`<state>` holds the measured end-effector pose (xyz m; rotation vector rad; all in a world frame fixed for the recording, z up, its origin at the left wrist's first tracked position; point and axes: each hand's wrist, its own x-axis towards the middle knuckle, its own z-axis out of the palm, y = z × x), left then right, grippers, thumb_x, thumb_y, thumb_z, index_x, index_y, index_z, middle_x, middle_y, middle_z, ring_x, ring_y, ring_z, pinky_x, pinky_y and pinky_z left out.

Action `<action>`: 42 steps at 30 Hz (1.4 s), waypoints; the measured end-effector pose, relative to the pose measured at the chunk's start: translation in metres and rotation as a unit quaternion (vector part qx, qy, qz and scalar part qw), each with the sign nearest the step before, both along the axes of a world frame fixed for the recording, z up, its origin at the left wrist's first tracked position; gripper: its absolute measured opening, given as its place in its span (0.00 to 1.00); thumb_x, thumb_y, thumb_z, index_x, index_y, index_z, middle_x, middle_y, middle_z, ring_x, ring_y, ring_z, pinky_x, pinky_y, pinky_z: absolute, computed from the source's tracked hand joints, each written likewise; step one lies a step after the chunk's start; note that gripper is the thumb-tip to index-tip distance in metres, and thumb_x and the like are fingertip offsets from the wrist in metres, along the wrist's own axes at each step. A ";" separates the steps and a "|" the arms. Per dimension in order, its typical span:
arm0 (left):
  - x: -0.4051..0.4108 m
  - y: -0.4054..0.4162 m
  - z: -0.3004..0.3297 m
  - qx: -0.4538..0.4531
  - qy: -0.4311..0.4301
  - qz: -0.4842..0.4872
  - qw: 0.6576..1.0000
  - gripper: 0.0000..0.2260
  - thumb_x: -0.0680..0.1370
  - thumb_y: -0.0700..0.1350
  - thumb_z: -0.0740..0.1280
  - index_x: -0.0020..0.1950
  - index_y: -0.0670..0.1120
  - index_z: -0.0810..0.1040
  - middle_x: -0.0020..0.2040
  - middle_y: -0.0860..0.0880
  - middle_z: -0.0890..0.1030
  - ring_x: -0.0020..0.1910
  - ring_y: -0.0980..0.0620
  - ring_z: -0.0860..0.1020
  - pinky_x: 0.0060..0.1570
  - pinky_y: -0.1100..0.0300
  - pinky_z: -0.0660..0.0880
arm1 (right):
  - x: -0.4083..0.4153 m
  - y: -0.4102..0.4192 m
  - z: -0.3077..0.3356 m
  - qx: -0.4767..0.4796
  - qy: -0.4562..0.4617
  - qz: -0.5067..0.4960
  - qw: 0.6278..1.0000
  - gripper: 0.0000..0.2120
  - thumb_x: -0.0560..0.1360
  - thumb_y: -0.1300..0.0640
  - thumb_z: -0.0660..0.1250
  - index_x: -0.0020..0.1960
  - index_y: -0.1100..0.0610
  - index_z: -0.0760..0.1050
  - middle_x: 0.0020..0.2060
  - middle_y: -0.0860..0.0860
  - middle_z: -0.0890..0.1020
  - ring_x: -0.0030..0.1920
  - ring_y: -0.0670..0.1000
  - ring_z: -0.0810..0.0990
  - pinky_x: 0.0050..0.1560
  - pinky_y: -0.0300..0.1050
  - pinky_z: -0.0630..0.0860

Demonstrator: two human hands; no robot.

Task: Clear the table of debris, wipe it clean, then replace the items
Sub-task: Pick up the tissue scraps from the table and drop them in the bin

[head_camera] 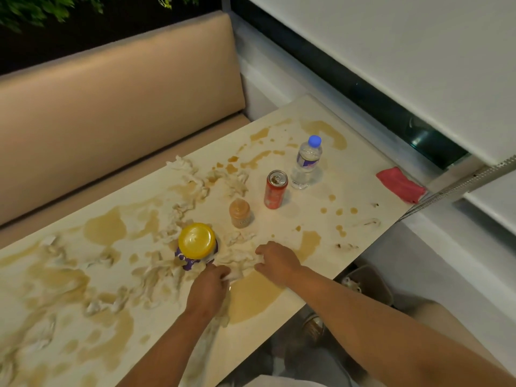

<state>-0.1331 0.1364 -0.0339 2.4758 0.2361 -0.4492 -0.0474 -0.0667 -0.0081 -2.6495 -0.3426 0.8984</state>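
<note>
Clearing has barely begun, judging by the counter (363, 174): brown puddles and sodden, torn tissue (178, 219) cover most of it, and nothing looks wiped.

Taking the yellow-lidded jar (196, 245) as the landmark: it stands near the counter's near edge, ringed by wet paper. Just right of it and slightly nearer the edge, both hands work one clump of tissue. The left hand (208, 287) has its fingers curled round a wad that trails down over the edge beneath it; the right hand (276, 262), a little further right of the jar, lies with bent fingers clawed onto the same soggy mass, gathering it in (whether it truly pinches the paper or only drags it, I cannot tell for sure). The hands are close but not touching.

Beyond the jar stands a small capped bottle (240, 213); further off, an orange can (275, 189), then a water bottle (306, 162) with a blue cap. All four items are upright on the counter, so none has been moved off yet. A red cloth (400, 185) lies folded at the far right corner, well apart from the jar, seemingly unused.

Below the counter's edge, right of the jar, a bin (368, 283) seems to hold a little paper.

Left to do, as I judge it: nearly all the debris, the whole wipe, and the replacing.
</note>
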 end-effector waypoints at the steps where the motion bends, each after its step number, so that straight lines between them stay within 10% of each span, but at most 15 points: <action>1: 0.000 0.002 0.001 -0.004 -0.001 0.003 1.000 0.08 0.77 0.40 0.69 0.51 0.51 0.85 0.44 0.51 0.83 0.45 0.49 0.80 0.41 0.56 0.75 | 0.001 0.003 0.000 -0.007 -0.010 0.008 1.000 0.20 0.80 0.46 0.68 0.69 0.51 0.76 0.63 0.53 0.77 0.62 0.57 0.79 0.60 0.50 0.75; 10: -0.011 0.013 0.023 -0.051 -0.045 0.074 0.995 0.05 0.80 0.45 0.69 0.45 0.51 0.82 0.39 0.56 0.82 0.38 0.58 0.80 0.41 0.52 0.79 | 0.015 -0.007 0.018 0.046 -0.062 -0.065 0.995 0.10 0.81 0.49 0.67 0.57 0.52 0.82 0.54 0.50 0.80 0.53 0.52 0.80 0.47 0.42 0.70; 20: -0.001 0.001 0.070 -0.076 -0.095 0.074 0.990 0.06 0.81 0.48 0.69 0.57 0.51 0.82 0.45 0.61 0.83 0.45 0.63 0.80 0.42 0.70 0.72 | 0.024 -0.051 0.074 0.126 -0.092 -0.163 0.974 0.08 0.80 0.50 0.69 0.54 0.52 0.84 0.43 0.42 0.82 0.47 0.46 0.81 0.52 0.47 0.78; 26: 0.020 -0.015 0.112 -0.125 -0.130 0.053 0.982 0.03 0.80 0.46 0.70 0.48 0.54 0.82 0.39 0.58 0.82 0.45 0.60 0.78 0.38 0.71 0.71 | 0.010 -0.079 0.099 0.176 -0.101 -0.215 0.955 0.08 0.80 0.49 0.70 0.56 0.51 0.82 0.43 0.39 0.81 0.41 0.38 0.79 0.43 0.28 0.71; 42: 0.070 -0.131 0.137 -0.206 -0.095 -0.018 0.974 0.06 0.79 0.45 0.71 0.47 0.55 0.85 0.45 0.58 0.84 0.44 0.58 0.81 0.42 0.69 0.75 | -0.043 -0.204 0.099 0.208 -0.072 -0.347 0.911 0.14 0.81 0.48 0.68 0.63 0.52 0.81 0.38 0.38 0.80 0.38 0.35 0.79 0.39 0.28 0.71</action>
